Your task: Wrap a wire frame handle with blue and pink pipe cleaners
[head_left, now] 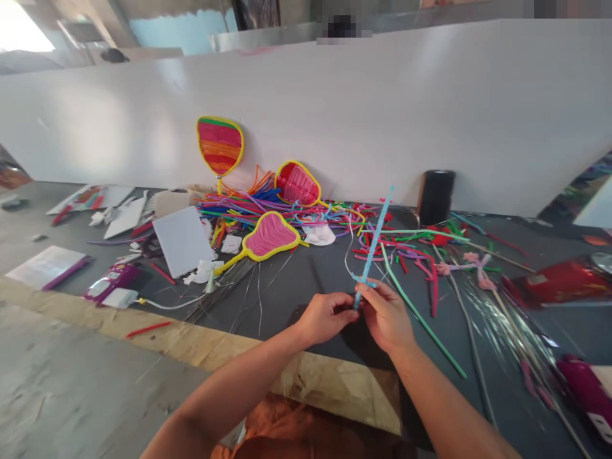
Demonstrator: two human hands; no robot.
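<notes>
A light-blue pipe cleaner stands nearly upright between my hands, its tip leaning right and a small crosswise twist low on it. My left hand pinches its lower end between thumb and fingers. Just above, my right hand has thumb and fingertips closed on it near the twist. Both hands are over the dark table by its front edge. To their left lies a pink fan with a yellow rim. A mint-green pipe cleaner lies right of my right hand.
Colourful pipe cleaners lie heaped behind my hands, with two more fans by the white partition. A black phone-like object stands right of them. A red can lies at far right, a purple glue gun at left.
</notes>
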